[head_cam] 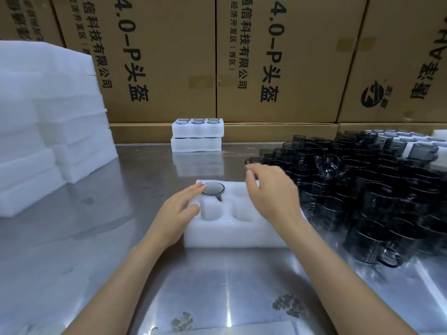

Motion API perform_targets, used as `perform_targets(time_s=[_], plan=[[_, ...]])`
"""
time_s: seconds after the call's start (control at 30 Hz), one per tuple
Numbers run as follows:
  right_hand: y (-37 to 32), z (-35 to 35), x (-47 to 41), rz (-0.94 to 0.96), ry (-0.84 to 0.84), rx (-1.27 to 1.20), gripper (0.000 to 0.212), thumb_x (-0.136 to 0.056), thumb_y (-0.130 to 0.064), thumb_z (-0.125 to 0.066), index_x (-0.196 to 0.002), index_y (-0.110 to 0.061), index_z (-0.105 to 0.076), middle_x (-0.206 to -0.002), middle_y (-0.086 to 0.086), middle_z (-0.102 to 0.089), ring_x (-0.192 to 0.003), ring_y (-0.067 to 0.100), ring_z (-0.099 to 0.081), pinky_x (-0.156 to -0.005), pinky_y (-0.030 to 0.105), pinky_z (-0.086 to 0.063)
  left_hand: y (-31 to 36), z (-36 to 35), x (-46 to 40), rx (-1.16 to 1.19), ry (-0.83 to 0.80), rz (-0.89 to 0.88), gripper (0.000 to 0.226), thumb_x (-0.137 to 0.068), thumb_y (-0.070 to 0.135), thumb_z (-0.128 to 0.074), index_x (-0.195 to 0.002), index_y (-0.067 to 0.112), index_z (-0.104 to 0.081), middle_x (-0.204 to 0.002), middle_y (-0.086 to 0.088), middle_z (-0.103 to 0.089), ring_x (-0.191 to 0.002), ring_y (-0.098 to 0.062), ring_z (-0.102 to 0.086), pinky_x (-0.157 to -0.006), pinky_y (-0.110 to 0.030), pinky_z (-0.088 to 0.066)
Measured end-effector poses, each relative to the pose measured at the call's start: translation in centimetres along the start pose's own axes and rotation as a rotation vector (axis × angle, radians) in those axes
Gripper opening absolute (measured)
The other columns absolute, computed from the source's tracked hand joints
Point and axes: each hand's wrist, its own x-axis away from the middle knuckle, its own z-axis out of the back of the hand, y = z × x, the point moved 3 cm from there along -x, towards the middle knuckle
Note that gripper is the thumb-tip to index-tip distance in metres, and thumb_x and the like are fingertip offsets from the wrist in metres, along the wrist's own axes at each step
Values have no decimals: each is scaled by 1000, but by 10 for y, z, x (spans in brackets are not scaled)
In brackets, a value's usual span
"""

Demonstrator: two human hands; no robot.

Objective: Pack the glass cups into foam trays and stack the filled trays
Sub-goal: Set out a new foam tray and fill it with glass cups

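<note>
A white foam tray lies on the steel table in front of me. One dark glass cup sits in its far left pocket; the other visible pockets hold nothing. My left hand rests on the tray's left side, its straight fingers touching the cup's rim. Over the tray's right half hovers my right hand, fingers loosely curled and holding nothing. A large heap of dark glass cups covers the table to the right. Two filled trays stand stacked at the back.
A tall stack of foam trays fills the left side of the table. Brown cardboard boxes form a wall behind everything. Bare steel table shows between the stack and my left arm.
</note>
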Motion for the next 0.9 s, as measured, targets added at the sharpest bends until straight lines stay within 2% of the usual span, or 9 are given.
perform_targets(time_s=[0.1,0.2,0.3,0.4,0.53,0.63,0.7,0.8,0.9], plan=[[24,16,1,-201,-13,91,34,-95,-24,-38,-124,-15,-55,-117,6,-62,-112,29,-49,-78,37,-42,2,3,-1,-14,44,-18,54,-64,21,-42,-110,43,-59,-130,22,-49,-124,3,-42,-96,-7,-27],[50,26,3,-376,-75,200,34,-95,-20,-39,-125,-9,-49,-124,12,-55,-116,33,-45,-84,41,-41,5,4,-3,-29,78,-35,48,-62,21,-43,-99,43,-65,-120,26,-55,-119,0,-46,-94,-10,-31],[68,24,3,-483,-200,296,30,-94,-20,-41,-119,-7,-50,-125,14,-54,-118,33,-44,-91,41,-36,9,5,-2,-12,92,-44,45,-60,17,-44,-87,46,-66,-111,26,-59,-115,-3,-49,-94,-11,-33],[77,16,4,-544,-293,304,24,-93,-21,-44,-110,-8,-56,-118,13,-59,-116,32,-46,-93,38,-34,14,5,-1,-41,69,-51,45,-58,16,-43,-85,44,-67,-105,25,-62,-112,-5,-50,-93,-13,-33],[79,15,2,-518,-256,335,12,-89,-15,-49,-97,-13,-57,-108,11,-64,-110,31,-51,-92,37,-33,19,5,0,-110,-28,-56,47,-58,18,-40,-87,45,-65,-104,19,-60,-104,6,-44,-82,-2,-29],[79,19,1,-493,-177,268,15,-85,-12,-50,-93,-14,-63,-89,9,-66,-94,30,-58,-84,35,-34,20,7,0,-82,-32,-29,48,-57,18,-39,-85,46,-65,-102,17,-60,-101,9,-43,-80,-7,-32],[74,25,-1,-435,-46,170,14,-84,-12,-53,-85,-13,-67,-77,6,-67,-84,31,-60,-78,35,-35,20,7,0,-65,-27,-16,49,-56,17,-39,-84,46,-66,-102,17,-60,-100,9,-43,-81,-14,-34],[58,37,-3,-280,235,-61,8,-87,-18,-60,-87,-17,-68,-81,0,-69,-87,28,-59,-79,38,-43,18,6,0,-44,-31,-3,49,-56,17,-38,-84,46,-66,-101,18,-60,-102,8,-42,-82,-14,-34],[33,35,-4,-89,227,-293,9,-84,-20,-67,-92,-19,-72,-84,-4,-69,-90,22,-59,-76,37,-47,18,5,0,-48,-33,3,50,-56,16,-38,-85,45,-66,-100,18,-58,-101,9,-41,-81,-14,-33]])
